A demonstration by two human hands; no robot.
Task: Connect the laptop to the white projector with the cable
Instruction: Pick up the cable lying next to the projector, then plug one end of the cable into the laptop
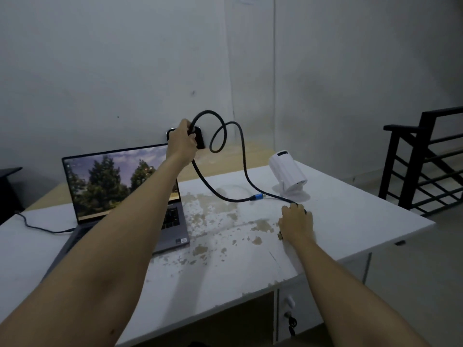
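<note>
1. The black cable [226,136] is held up in the air, above the middle of the white desk [350,221]. It makes curly loops, then drops down to the desk.
2. A blue plug [256,197] on the cable lies on the desk, just left of the white projector [288,175]. It is not plugged into anything.
3. The left hand [181,141] is up high, far over the desk. Its fingers are closed around the cable.
4. The right hand [297,222] rests low on the desk, near the projector. Its fingers are curled around the cable. A small metal end sticks out under that hand; I think it is the other plug, but I cannot tell for sure.
5. The open laptop [120,186] sits on the left. Its screen shows trees. A thin wire [37,226] comes out of its left side.
6. What could go wrong: the loops could get tight and make a knot. A hard pull could drag the blue plug into the projector and tip it over.
7. The desk top is worn, with brown spots where the paint has come off.
8. The wall [125,58] behind is plain and grey. A black railing [426,159] stands far to the right.
</note>
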